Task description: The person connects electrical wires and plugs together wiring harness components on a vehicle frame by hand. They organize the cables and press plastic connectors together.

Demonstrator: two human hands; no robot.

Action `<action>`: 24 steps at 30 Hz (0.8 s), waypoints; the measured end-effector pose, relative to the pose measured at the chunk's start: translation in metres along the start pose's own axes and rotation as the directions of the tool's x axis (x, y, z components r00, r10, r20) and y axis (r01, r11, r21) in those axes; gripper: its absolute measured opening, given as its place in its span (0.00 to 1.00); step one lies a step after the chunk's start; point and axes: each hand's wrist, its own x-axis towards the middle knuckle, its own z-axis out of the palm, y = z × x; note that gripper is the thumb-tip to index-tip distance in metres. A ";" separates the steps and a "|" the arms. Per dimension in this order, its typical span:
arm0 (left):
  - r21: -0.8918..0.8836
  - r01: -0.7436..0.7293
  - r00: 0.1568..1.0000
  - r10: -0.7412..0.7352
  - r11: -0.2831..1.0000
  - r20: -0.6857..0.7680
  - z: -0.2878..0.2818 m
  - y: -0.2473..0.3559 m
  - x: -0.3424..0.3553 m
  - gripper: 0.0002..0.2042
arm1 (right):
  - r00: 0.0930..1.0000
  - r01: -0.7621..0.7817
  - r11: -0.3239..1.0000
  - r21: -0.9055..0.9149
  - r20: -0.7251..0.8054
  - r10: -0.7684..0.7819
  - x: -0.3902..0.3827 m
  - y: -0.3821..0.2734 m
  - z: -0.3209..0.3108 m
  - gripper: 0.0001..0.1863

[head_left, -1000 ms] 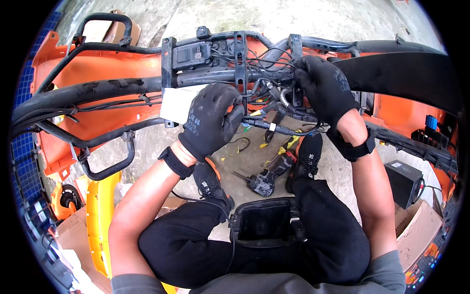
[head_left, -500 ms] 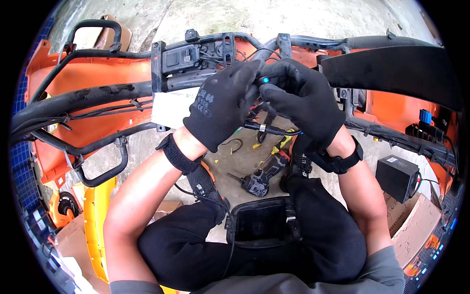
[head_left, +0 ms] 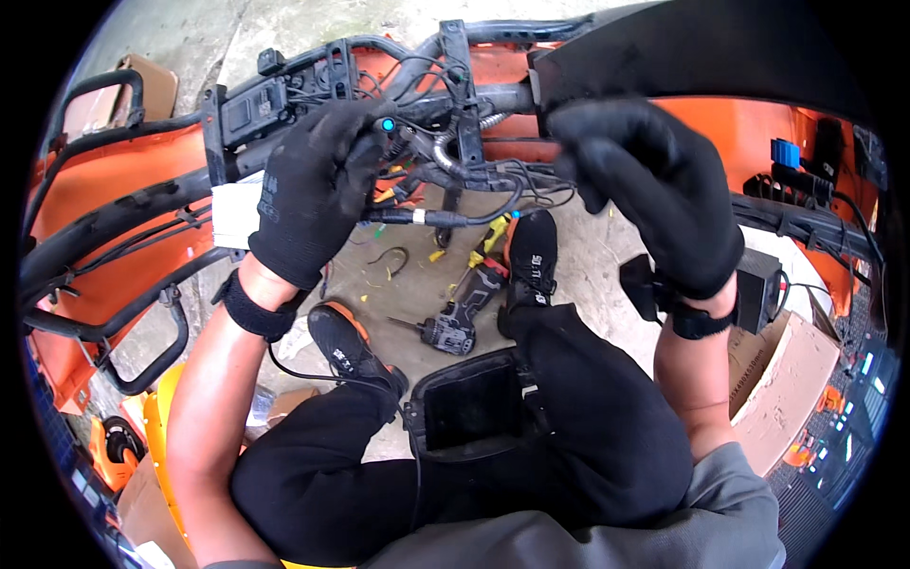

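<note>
My left hand (head_left: 318, 185), in a black glove, is closed on a black cable connector. Its round blue end (head_left: 389, 125) sticks out by the fingertips, over the dark tubular frame (head_left: 123, 204). Off to the right, apart from the connector, is my gloved right hand (head_left: 654, 190). Its fingers are curled in and partly blurred, and anything they hold is hidden. Between the hands, a black cable with a pale band (head_left: 422, 217) and other wires hang by a ribbed metallic sleeve (head_left: 444, 150). A white sheet (head_left: 237, 216) lies on the frame beside my left wrist.
A grey-black power drill (head_left: 455, 318) lies on the floor between my shoes, by yellow-handled pliers (head_left: 488, 242). Nearer is an open black bin (head_left: 471, 406). Orange body panels (head_left: 142, 251) flank the frame. A black box (head_left: 758, 289) and a cardboard carton (head_left: 782, 384) stand at right.
My right hand has come away from my left and moved right. My left hand still holds the blue-ended connector. The whole view has shifted and tilted.
</note>
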 end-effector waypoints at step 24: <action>0.029 -0.163 0.987 0.163 0.986 0.002 0.005 0.002 -0.001 0.15 | 0.992 -0.087 0.431 -0.898 -0.039 0.120 -0.044 0.137 0.044 0.12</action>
